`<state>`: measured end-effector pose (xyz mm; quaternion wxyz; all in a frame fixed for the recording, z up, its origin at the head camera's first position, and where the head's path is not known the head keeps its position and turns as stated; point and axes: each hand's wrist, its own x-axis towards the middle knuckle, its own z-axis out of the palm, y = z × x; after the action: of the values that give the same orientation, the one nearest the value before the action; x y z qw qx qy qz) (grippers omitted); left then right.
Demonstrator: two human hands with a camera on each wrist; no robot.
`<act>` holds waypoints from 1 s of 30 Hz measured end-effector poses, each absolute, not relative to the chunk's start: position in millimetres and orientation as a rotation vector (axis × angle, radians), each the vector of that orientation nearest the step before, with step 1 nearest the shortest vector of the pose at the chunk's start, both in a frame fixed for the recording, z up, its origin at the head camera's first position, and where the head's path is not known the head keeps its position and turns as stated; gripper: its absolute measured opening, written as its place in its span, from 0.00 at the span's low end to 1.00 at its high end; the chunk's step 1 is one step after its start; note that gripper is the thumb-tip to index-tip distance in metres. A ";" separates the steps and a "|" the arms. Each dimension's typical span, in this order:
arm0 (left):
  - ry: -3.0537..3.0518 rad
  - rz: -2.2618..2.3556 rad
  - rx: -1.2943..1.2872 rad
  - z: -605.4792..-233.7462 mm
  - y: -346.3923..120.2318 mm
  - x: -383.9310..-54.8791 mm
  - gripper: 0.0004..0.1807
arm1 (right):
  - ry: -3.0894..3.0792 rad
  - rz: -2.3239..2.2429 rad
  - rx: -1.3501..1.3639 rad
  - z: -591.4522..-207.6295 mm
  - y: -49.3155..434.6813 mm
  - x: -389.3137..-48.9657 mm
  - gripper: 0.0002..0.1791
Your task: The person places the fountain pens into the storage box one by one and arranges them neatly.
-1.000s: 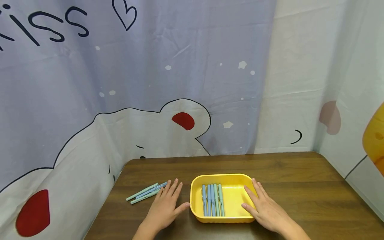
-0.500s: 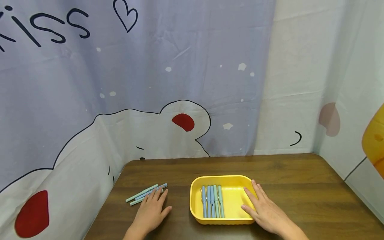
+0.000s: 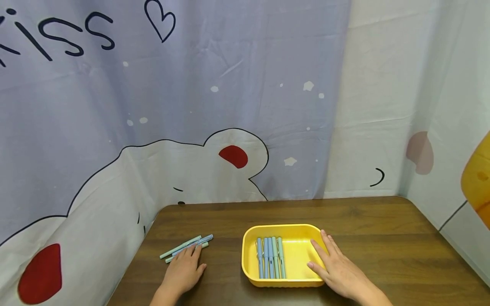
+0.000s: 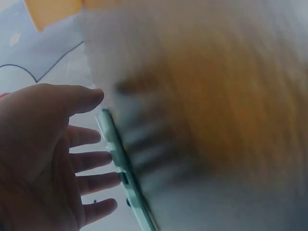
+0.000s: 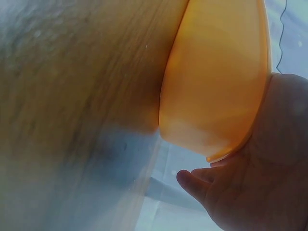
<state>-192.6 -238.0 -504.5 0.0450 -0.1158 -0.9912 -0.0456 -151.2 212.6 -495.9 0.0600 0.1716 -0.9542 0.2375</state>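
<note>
The left hand [image 3: 180, 272] now lies farther left than a second ago, when it was beside the yellow tray [image 3: 302, 281]; its loosely extended fingers reach the loose pens [image 3: 183, 246] on the tabletop [image 3: 383, 238] (whether they touch is unclear). Those blue and green pens, left of the tray, are less covered now. The right hand [image 3: 340, 270] stays spread against the tray's right rim, and five capped pens [image 3: 270, 258] remain side by side inside.
</note>
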 end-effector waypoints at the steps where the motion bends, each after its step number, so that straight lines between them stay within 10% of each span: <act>1: -3.021 -0.137 -0.349 -505.4 -239.4 -193.3 0.33 | -2.890 0.717 0.519 -495.9 212.5 -151.3 0.38; 30: -2.936 -0.184 -0.344 -501.8 -253.5 -204.8 0.11 | -2.904 0.730 0.506 -494.5 211.7 -150.9 0.38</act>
<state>-204.8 -253.5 -501.8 0.0897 -0.1158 -0.9873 -0.0620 -150.9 211.7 -494.5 0.0526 0.1664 -0.9550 0.2400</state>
